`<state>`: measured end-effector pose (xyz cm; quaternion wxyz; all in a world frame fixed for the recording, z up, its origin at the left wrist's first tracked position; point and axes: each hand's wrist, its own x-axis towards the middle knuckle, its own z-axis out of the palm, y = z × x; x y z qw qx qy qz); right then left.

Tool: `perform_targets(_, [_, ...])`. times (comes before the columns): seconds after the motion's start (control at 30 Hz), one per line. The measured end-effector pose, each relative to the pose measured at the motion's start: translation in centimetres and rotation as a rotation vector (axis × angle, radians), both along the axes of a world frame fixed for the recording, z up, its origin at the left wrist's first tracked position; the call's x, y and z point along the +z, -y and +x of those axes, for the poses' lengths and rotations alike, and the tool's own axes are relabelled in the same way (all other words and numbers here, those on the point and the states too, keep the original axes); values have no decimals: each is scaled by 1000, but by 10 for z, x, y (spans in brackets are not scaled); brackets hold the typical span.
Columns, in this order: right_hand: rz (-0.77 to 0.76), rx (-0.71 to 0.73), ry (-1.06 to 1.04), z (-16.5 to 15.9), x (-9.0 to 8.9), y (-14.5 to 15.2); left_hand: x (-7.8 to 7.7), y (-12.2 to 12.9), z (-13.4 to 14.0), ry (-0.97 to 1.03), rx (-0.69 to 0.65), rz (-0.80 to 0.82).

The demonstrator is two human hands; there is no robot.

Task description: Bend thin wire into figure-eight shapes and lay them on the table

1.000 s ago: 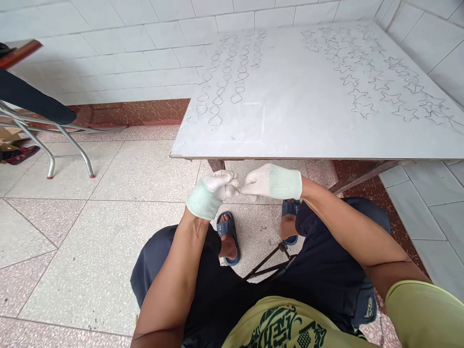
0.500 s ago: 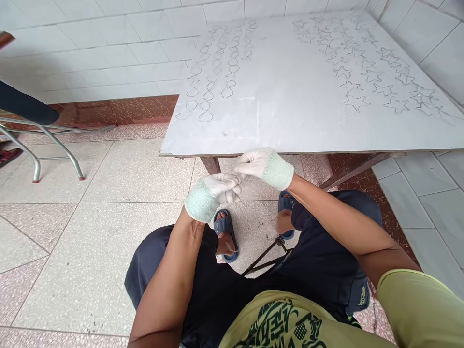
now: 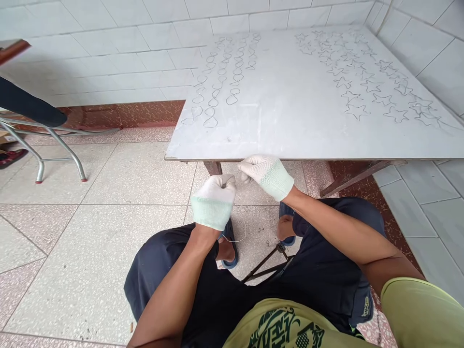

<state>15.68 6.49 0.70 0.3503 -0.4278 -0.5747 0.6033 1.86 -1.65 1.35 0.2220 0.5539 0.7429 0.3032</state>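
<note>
My left hand [image 3: 214, 200], in a white glove with a pale green cuff, is closed in a pinch in front of the table edge. A thin wire [image 3: 245, 231] runs out below it and hangs in a loose curve over my foot. To its upper right, my right hand [image 3: 264, 175], gloved alike, is closed just at the table's near edge; what its fingertips hold is too small to make out. A narrow gap separates the two hands.
The white table [image 3: 290, 140] bears rows of wire figure-eight shapes [image 3: 210, 117] at left and many wire star shapes [image 3: 395, 114] at right. A metal-legged stool [image 3: 58, 159] with a person's leg stands at left. Tiled walls border the table.
My left hand has turned from palm-up with bent fingers into a closed pinch, and the wire's hanging curve now shows more. My right hand has shifted slightly down, apart from the left.
</note>
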Motion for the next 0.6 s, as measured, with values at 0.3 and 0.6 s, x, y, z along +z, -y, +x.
perform_targets(0.3, [-54, 118, -129, 8, -3, -1, -2, 5, 0, -249, -33, 17])
perform_targets(0.6, [33, 83, -49, 5, -4, 0, 0, 4, -6, -395, -76, -13])
